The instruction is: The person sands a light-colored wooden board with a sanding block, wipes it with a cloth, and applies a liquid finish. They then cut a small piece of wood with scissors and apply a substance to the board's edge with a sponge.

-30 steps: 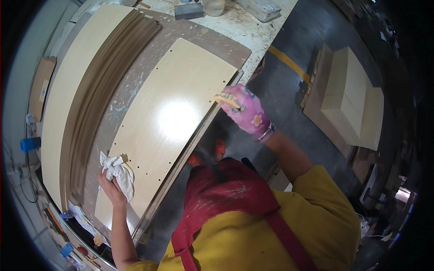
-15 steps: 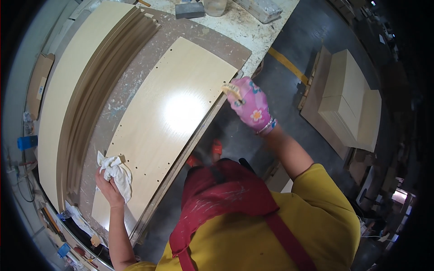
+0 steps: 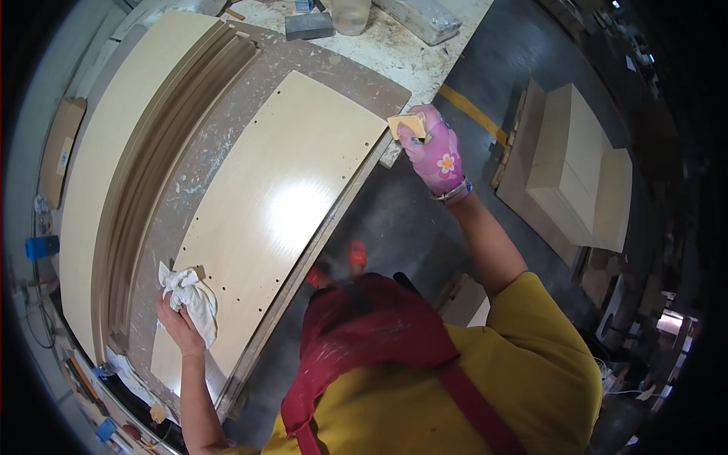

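Note:
A pale wood panel (image 3: 250, 220) with small drilled holes along its edges lies on the workbench, a bright light reflected in its glossy face. My right hand (image 3: 438, 155), in a pink flowered glove, is closed around a tan piece of folded sandpaper (image 3: 407, 123) at the panel's far right corner. The sandpaper is at the panel's edge; whether it presses on it I cannot tell. At the panel's near left end, my bare left hand (image 3: 180, 324) grips a crumpled white cloth (image 3: 193, 297) resting on the surface.
Left of the panel stands a stack of similar curved panels (image 3: 121, 182). A grey block (image 3: 309, 26), a clear plastic cup (image 3: 350, 15) and a wrapped bundle (image 3: 421, 19) sit on the far end of the bench. More stacked boards (image 3: 569, 159) stand on the floor to the right.
My right hand has shifted slightly, turning so the sandpaper shows flatter at the panel's far corner. My left hand and the cloth stay in place; the whole view has moved slightly.

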Available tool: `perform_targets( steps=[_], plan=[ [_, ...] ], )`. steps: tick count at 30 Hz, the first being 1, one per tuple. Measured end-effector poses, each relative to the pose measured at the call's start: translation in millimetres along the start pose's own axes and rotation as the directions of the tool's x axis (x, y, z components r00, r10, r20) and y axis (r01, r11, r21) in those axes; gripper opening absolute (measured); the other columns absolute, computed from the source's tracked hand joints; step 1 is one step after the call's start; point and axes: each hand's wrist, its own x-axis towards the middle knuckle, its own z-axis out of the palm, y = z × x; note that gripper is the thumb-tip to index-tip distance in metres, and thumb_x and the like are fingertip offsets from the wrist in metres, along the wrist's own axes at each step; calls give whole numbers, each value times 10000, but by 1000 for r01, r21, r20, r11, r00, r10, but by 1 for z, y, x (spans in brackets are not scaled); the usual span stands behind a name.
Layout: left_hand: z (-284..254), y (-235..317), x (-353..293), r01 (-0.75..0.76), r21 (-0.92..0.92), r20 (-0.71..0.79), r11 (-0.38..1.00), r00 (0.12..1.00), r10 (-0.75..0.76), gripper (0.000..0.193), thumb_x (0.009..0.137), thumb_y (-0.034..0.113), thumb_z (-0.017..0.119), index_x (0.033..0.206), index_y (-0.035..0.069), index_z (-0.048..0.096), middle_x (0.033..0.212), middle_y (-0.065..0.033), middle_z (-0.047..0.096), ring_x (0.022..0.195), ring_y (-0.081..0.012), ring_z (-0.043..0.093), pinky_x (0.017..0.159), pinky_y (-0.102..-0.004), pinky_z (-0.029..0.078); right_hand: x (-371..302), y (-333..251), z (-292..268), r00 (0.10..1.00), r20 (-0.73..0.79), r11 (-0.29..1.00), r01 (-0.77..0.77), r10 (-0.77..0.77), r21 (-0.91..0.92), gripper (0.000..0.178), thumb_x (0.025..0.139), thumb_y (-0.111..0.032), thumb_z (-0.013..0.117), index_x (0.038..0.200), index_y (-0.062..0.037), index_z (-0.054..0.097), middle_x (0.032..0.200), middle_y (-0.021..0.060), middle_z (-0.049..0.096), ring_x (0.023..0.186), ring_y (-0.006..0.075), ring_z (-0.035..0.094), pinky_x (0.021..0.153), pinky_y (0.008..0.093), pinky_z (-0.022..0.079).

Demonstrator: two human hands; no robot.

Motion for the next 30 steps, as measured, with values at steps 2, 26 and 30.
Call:
perform_targets(
  steps=[2, 26, 30],
  plan=[
    [-1, 4, 1, 9, -11, -1, 1000, 1000, -9, 362, 959, 246, 408, 1200, -18, 464, 1279, -226, 449, 1162, -404, 432, 1006, -469, 305, -6, -9, 3, 1000, 17, 999, 1, -2, 44, 266, 830, -213, 654, 1032, -63, 566, 910, 154, 648, 836, 354, 635, 710, 399, 520],
    [-3, 5, 0, 46, -2, 21, 999, 999, -46, 342, 912, 165, 441, 1203, -11, 476, 1285, -227, 452, 1171, -410, 431, 1016, -465, 306, -43, -25, 20, 994, 88, 997, 64, -66, 34, 256, 808, -183, 681, 1013, -74, 574, 914, 152, 643, 801, 344, 647, 689, 404, 529],
    [-2, 6, 0, 37, -3, 6, 999, 999, -37, 340, 913, 167, 442, 1201, -10, 478, 1285, -228, 451, 1169, -407, 432, 1014, -463, 304, -70, -43, 27, 946, 237, 974, 226, -219, 0, 278, 781, -167, 689, 1023, -71, 592, 972, 137, 624, 811, 310, 640, 703, 391, 525]
  ],
)
